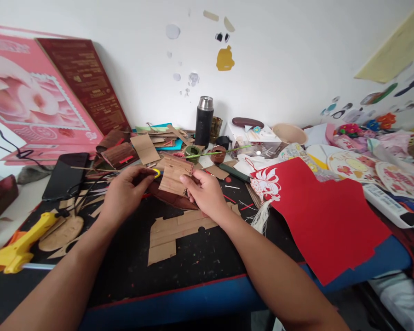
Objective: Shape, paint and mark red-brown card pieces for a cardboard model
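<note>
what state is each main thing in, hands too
Brown woodgrain-patterned cardboard piece: held, tilted
Right hand: closed on that piece
Left hand: grip unclear
Yellow plastic glue gun: lying on its side
Black rectangular phone: screen dark
Black cylindrical thermos: upright
Red paper sheet: edge notched

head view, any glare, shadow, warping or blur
Head view: soft light, faint shadow on the wall beside the pink box, glint on the steel flask cap; head view: wide-angle stretch toward the edges, held wood-grain piece fairly clear, far-right clutter softer.
</note>
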Demonstrator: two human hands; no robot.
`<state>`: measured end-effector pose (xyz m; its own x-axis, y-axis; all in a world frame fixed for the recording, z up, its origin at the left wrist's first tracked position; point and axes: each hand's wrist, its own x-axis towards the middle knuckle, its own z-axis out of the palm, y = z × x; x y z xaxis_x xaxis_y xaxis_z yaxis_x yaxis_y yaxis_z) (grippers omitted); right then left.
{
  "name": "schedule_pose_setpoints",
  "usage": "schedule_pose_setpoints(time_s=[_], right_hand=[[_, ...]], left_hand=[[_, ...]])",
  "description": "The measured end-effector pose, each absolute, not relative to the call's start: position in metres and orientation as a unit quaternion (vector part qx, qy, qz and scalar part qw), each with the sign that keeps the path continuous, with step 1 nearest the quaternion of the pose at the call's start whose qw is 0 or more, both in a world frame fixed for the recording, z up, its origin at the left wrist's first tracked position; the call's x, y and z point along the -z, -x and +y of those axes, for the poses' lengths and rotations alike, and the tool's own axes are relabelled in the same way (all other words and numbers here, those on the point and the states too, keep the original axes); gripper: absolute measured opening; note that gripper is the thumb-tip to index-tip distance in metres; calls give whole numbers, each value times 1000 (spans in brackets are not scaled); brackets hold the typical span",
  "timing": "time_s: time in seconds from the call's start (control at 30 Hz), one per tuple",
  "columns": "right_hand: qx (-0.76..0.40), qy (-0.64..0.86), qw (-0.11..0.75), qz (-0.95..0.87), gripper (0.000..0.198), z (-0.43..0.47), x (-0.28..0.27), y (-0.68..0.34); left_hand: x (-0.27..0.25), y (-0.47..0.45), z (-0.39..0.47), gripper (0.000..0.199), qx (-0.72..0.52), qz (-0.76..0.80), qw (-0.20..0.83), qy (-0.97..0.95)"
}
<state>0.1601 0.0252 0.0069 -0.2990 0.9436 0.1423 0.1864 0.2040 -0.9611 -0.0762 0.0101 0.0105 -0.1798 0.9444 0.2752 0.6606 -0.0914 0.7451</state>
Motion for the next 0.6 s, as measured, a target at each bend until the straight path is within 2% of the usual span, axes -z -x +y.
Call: schedule_pose_setpoints(time_s=[0.17, 0.23, 0.37, 0.6], right_hand=[[-290, 466, 334, -766, 18, 23, -7, -160], [-257, 455, 317, -791, 15, 23, -8, -160], [-251, 448, 315, -798, 23, 25, -6, -160], [-250, 468, 304, -791, 22, 28, -4, -162]], left_hand=[[-8, 82, 13, 32, -353, 656, 166, -646], [-8, 83, 13, 33, -330, 661, 145, -659], [-6, 84, 14, 34, -313, 654, 144, -673], [-5, 82, 14, 38, -295, 651, 151, -682]])
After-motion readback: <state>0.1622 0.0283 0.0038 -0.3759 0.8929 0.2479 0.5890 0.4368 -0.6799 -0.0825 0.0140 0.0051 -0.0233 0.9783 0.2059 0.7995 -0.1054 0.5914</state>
